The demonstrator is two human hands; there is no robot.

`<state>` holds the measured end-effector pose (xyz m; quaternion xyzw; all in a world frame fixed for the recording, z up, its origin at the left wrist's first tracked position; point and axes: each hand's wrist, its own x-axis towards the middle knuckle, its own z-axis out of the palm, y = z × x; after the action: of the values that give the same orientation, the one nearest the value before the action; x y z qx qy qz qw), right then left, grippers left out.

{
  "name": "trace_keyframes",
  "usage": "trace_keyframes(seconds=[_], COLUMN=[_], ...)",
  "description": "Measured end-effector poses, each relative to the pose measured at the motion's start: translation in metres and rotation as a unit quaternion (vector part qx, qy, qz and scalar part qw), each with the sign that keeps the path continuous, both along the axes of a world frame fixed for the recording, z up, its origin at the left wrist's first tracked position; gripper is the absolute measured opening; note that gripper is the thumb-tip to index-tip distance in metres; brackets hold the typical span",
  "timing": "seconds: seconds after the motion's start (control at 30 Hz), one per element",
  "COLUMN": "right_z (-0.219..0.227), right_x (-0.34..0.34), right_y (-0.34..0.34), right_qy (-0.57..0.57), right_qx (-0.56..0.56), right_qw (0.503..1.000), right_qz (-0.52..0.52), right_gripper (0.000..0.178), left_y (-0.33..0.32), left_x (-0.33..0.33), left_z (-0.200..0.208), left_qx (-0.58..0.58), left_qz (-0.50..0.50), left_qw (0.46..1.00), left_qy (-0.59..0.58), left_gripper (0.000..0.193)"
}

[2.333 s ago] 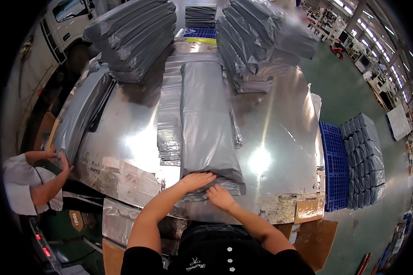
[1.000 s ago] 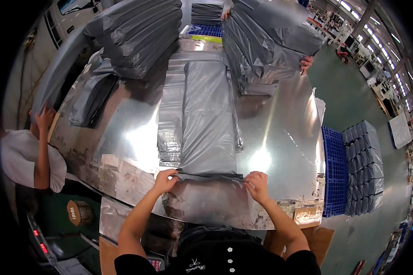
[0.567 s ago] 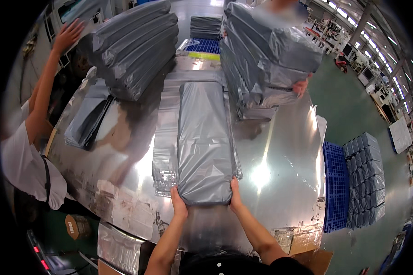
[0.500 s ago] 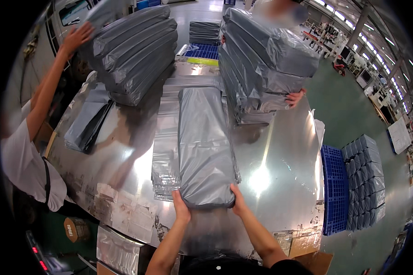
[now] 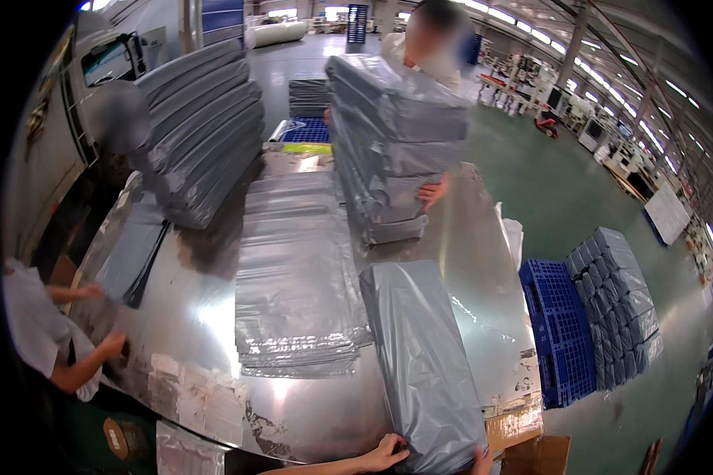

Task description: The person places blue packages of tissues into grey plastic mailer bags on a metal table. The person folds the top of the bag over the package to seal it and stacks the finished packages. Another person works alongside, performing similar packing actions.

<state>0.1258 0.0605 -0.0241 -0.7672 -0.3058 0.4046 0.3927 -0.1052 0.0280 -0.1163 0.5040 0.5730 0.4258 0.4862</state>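
A long package wrapped in grey plastic [image 5: 424,356] lies aslant on the metal-topped table [image 5: 317,412], its near end at the front edge. My left hand [image 5: 390,453] is closed at the left corner of that end, fingers curled against the plastic. At the right corner, my right hand [image 5: 482,459] grips the same package; only part of this hand shows at the lower edge. Just left of the package is a flat stack of grey plastic bags [image 5: 293,277], fanned at its near edge.
Tall piles of wrapped packages stand at the far left [image 5: 206,134] and far right [image 5: 400,142]. A co-worker's hand [image 5: 433,192] holds the right pile; another person's hands [image 5: 112,346] are near folded bags [image 5: 131,253]. Blue pallets [image 5: 558,332] stand on the floor right of the table.
My hands have drawn the wrapped package off the bag stack, toward me and right. The person on the left has lowered their arms. My view has shifted.
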Motion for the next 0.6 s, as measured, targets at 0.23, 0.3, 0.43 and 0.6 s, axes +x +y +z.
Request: trace_keyframes(seconds=[0.23, 0.3, 0.43, 0.6], right_z=[-0.057, -0.076, -0.069, -0.085], right_x=[-0.020, -0.025, -0.059, -0.109], right_y=[-0.024, 0.009, 0.117, 0.287], right_qy=[-0.314, -0.318, -0.267, -0.184], right_qx=[0.151, 0.107, 0.134, 0.239], right_qw=[0.903, 0.921, 0.949, 0.948], right_qz=[0.251, 0.199, 0.098, 0.100], right_gripper=[0.096, 0.097, 0.081, 0.083], left_y=[0.107, 0.146, 0.211, 0.214], left_x=[0.026, 0.029, 0.017, -0.038], left_z=[-0.014, -0.027, 0.033, 0.044], left_qx=[0.005, 0.080, -0.004, -0.074], left_qz=[-0.285, -0.286, -0.168, -0.088], left_qw=[0.958, 0.955, 0.978, 0.989], left_qy=[-0.043, 0.006, -0.125, -0.094], left_gripper=[0.037, 0.041, 0.048, 0.044])
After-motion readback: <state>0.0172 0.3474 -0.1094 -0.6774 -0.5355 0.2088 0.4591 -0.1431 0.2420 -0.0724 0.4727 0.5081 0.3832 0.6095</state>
